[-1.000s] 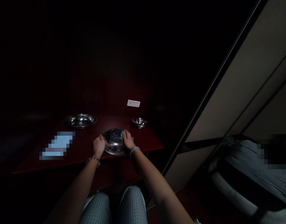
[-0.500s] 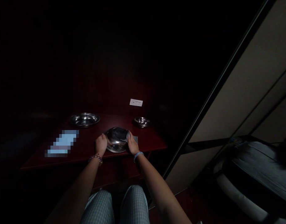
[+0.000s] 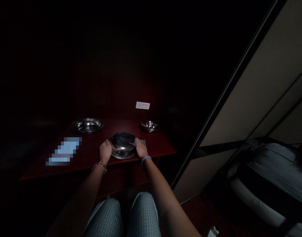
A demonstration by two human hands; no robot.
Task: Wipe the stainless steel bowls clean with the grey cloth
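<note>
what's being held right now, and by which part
The left hand holds the metal bowl by its left edge. The right hand holds a grey cloth at the bowl's right edge; which part of the cloth is gripped cannot be told.

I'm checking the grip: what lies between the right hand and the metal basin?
In the head view, a grey cloth lies between the right hand and the metal basin.

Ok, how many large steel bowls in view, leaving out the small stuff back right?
2. Near bowl: between left hand and right hand, at the table's front edge. Far bowl: back left. Others could be nested underneath.
</note>
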